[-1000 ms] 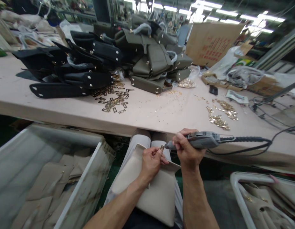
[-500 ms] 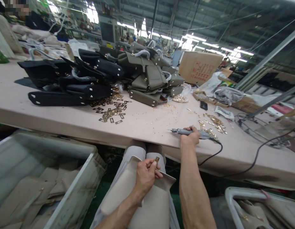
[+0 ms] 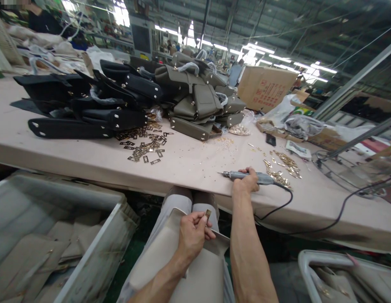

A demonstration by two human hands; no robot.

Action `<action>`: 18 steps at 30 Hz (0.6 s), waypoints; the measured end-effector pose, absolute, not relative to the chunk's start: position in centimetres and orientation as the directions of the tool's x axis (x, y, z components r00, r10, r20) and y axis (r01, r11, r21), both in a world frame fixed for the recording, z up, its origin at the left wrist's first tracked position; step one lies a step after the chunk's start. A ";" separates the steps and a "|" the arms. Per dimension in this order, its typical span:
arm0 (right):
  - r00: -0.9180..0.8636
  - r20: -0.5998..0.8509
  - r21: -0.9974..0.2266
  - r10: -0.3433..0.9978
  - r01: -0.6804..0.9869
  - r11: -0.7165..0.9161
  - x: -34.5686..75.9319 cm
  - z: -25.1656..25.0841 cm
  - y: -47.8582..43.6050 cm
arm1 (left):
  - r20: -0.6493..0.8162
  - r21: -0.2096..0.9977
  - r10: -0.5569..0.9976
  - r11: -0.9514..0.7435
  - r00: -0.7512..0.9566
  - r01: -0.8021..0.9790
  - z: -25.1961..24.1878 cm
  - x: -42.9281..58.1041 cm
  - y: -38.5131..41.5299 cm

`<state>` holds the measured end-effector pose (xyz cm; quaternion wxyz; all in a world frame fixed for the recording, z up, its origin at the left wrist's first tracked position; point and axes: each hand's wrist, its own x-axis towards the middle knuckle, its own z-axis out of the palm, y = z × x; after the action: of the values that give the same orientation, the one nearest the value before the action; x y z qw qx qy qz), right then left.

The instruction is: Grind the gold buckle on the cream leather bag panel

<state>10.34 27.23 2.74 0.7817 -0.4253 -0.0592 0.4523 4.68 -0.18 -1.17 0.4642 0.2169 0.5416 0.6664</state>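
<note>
Across my lap lies a beige bag piece (image 3: 160, 254) with its upper edge turned toward the table. My left hand (image 3: 193, 233) is closed over that edge, pinching a small gold metal plate (image 3: 207, 214) between thumb and fingers. My right hand (image 3: 247, 180) is wrapped round a grey electric screwdriver (image 3: 264, 178), held just above the table's front part. The screwdriver's thin bit points left, and a dark cord (image 3: 292, 198) runs from its back end. Just behind the screwdriver lies a scatter of small gold metal parts (image 3: 287, 160).
Black bags (image 3: 84, 122) and olive bags (image 3: 202, 103) are heaped on the table (image 3: 179, 170). Dark metal frames (image 3: 145, 149) lie before them. Bins of beige pieces, a white bin (image 3: 97, 248) and a right bin (image 3: 304, 265), flank my legs. A carton (image 3: 265, 86) stands behind.
My right hand has moved slightly left with the electric screwdriver. My left hand keeps its pinch on the metal plate, almost unmoved.
</note>
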 end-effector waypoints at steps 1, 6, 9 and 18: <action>0.588 -0.290 -0.721 0.755 -0.653 0.231 10.3 2.7 27.3 | -0.217 0.922 0.853 0.019 -0.474 -0.387 -1.1 4.7 -0.2; 0.596 -0.282 -0.732 0.752 -0.640 0.232 10.1 2.5 27.4 | -0.225 0.917 0.851 0.021 -0.475 -0.398 -1.0 4.7 -0.3; 0.590 -0.277 -0.735 0.758 -0.638 0.228 10.1 2.5 27.4 | -0.226 0.917 0.851 0.022 -0.474 -0.399 -1.0 4.7 -0.3; 0.562 -0.283 -0.719 0.777 -0.661 0.216 10.3 2.5 27.4 | -0.221 0.924 0.849 0.024 -0.481 -0.383 -0.7 4.7 -0.4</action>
<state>10.32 27.38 2.46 0.7767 -0.4215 -0.0692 0.4629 4.69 -0.37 -0.73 0.4628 0.2135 0.5456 0.6652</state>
